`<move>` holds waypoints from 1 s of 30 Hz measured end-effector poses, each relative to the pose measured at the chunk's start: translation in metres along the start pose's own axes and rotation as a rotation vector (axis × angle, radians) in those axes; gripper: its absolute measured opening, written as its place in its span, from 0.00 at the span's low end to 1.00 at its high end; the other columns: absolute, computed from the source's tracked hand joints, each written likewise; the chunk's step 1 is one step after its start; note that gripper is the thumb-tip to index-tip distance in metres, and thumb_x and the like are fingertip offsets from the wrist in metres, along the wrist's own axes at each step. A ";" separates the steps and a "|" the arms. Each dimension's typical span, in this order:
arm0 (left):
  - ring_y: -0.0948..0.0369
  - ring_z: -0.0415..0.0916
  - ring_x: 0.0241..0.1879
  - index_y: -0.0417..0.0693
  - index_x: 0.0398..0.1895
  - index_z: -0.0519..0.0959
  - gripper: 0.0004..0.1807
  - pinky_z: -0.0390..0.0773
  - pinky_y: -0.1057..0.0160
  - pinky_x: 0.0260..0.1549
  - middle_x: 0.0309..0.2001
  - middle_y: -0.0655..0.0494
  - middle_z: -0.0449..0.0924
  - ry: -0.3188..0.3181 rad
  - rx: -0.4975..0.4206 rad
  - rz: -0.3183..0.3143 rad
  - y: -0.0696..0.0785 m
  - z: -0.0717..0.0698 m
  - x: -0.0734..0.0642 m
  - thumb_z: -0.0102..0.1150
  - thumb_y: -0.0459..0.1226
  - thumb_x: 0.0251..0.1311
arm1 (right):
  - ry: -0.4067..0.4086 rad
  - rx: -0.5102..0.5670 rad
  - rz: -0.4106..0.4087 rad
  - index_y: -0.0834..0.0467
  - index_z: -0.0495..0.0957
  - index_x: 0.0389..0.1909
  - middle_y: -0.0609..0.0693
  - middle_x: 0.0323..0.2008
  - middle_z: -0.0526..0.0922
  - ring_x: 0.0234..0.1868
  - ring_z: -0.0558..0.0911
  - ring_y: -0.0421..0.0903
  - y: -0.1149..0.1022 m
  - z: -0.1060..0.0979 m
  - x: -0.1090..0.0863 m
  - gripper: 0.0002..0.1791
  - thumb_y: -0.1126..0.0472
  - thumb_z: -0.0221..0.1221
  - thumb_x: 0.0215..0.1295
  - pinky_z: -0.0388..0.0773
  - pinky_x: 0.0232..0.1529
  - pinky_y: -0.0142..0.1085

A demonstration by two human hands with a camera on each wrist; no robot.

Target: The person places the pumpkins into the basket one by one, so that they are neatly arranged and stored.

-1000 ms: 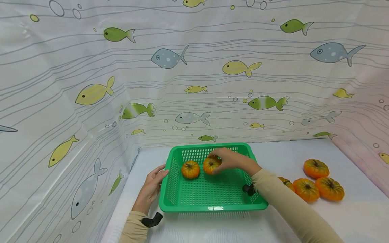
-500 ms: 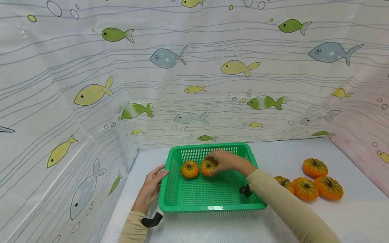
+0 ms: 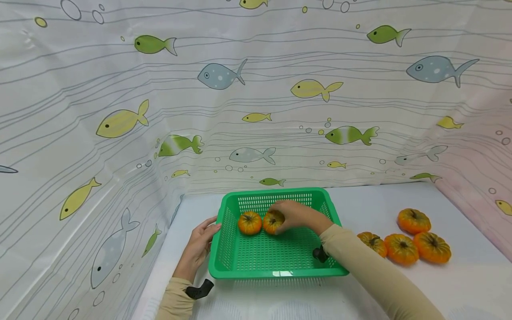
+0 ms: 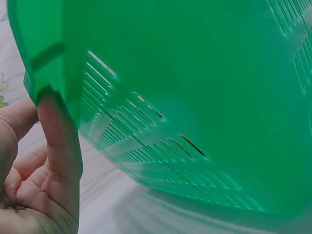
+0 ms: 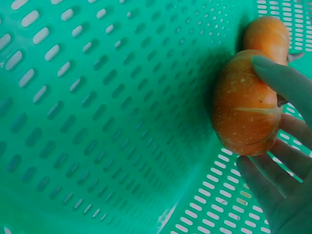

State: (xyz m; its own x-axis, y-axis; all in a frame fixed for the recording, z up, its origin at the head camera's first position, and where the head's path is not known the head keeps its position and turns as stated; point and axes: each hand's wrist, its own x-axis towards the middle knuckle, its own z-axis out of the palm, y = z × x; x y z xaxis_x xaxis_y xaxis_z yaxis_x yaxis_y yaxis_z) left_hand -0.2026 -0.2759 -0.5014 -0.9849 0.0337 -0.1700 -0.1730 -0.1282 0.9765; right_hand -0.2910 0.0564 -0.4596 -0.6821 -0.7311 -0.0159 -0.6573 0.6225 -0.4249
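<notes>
A green plastic basket point(image 3: 280, 274) with slotted walls stands on the white table. At its left side my left hand point(image 3: 197, 245) holds the rim; in the left wrist view, the fingers point(image 4: 59, 141) pinch the rim from outside. Inside the basket my right hand point(image 3: 298, 215) grips a small orange pumpkin point(image 3: 272, 223), thumb on one side and fingers on the other. Directly left of it sits a second pumpkin point(image 3: 250, 223), stem up on the basket floor. The right wrist view shows the held pumpkin point(image 5: 246, 109) close against the second one point(image 5: 267, 38).
To the right of the basket, several more orange pumpkins point(image 3: 402, 250) lie on the table point(image 3: 472, 293), one partly behind the right sleeve point(image 3: 376, 271). A fish-patterned curtain point(image 3: 256, 133) encloses the back and sides.
My right hand has moved slightly left with its pumpkin, closing the gap to the second pumpkin. The left hand keeps its place on the rim.
</notes>
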 end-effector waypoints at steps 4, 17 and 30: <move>0.66 0.89 0.39 0.44 0.75 0.65 0.31 0.91 0.66 0.41 0.42 0.63 0.88 -0.001 0.006 -0.002 0.000 -0.001 0.000 0.61 0.39 0.73 | -0.008 0.003 -0.001 0.55 0.79 0.64 0.51 0.60 0.82 0.58 0.80 0.47 -0.001 0.004 0.001 0.34 0.51 0.77 0.56 0.81 0.64 0.45; 0.65 0.88 0.38 0.43 0.74 0.66 0.30 0.91 0.66 0.39 0.42 0.61 0.88 0.021 0.007 0.016 0.000 0.002 -0.001 0.62 0.38 0.72 | 0.000 -0.028 -0.031 0.57 0.79 0.64 0.50 0.58 0.83 0.57 0.81 0.47 -0.006 0.002 0.001 0.34 0.55 0.76 0.56 0.83 0.63 0.44; 0.66 0.89 0.36 0.40 0.75 0.64 0.32 0.91 0.67 0.37 0.41 0.62 0.88 0.007 0.006 0.030 0.000 0.002 -0.001 0.61 0.39 0.72 | 0.005 -0.018 -0.004 0.57 0.80 0.63 0.50 0.58 0.83 0.57 0.81 0.47 -0.005 0.003 0.002 0.34 0.55 0.78 0.55 0.83 0.63 0.44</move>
State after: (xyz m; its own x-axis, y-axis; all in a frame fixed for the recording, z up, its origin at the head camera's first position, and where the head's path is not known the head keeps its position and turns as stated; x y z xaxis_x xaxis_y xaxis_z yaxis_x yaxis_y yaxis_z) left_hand -0.2015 -0.2740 -0.5012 -0.9897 0.0224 -0.1413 -0.1430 -0.1228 0.9821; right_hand -0.2883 0.0515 -0.4599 -0.6812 -0.7321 -0.0094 -0.6657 0.6247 -0.4082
